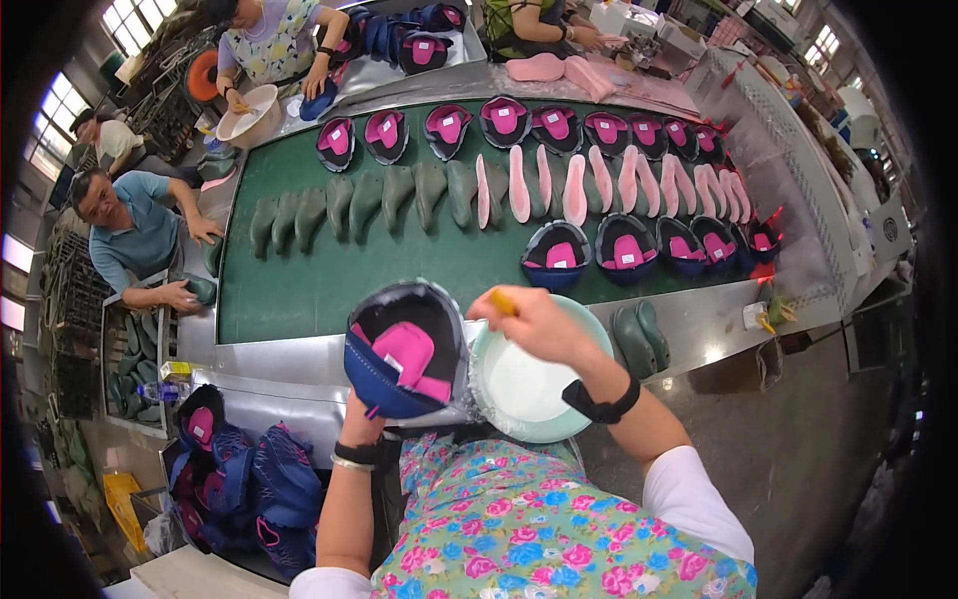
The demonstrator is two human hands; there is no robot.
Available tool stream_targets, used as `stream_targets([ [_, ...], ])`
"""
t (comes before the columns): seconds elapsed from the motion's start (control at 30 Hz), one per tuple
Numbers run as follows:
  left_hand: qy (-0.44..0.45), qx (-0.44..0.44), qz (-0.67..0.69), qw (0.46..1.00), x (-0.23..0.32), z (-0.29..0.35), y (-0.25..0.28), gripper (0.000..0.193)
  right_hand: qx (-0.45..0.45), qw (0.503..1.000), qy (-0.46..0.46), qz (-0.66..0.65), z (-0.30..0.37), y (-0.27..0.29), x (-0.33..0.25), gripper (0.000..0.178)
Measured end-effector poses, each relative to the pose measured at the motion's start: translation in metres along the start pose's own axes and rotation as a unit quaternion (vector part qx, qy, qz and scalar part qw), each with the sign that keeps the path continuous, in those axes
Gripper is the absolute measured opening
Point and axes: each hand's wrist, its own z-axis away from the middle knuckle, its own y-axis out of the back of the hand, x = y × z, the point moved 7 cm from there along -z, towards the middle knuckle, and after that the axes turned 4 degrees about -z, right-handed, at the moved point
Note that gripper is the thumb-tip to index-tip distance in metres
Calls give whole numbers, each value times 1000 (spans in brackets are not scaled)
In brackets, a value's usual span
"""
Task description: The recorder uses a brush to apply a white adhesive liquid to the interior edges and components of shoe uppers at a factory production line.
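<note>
My left hand holds up a navy shoe upper from below. Its pink tongue and lining face me, and its rim looks pale and whitish. Close to the upper's right edge, my right hand is closed around a brush; only its yellow handle shows, the bristles are hidden. Under that hand sits a pale green basin of white liquid. A black band circles each wrist.
A green conveyor belt carries rows of uppers, dark green shoe lasts and pink insoles. More uppers lie piled at my lower left. Two green lasts stand right of the basin. Co-workers sit along the left and far sides.
</note>
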Motion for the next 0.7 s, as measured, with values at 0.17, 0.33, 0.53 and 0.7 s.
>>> stream_targets([
  [0.17, -7, 60, 145, 988, -26, -60, -25, 45, -52, 983, 94, 150, -5, -34, -15, 45],
  [0.33, -9, 101, 203, 974, -15, -84, -63, 41, -65, 983, 10, 171, -27, -29, 37, 42],
  [0.53, -24, 86, 122, 988, -24, -93, -63, 56, -107, 974, -9, 201, -42, -22, 70, 39],
  [0.7, 79, 120, -67, 987, -19, -45, -21, 84, -100, 949, -23, 297, -74, 2, 157, 30],
])
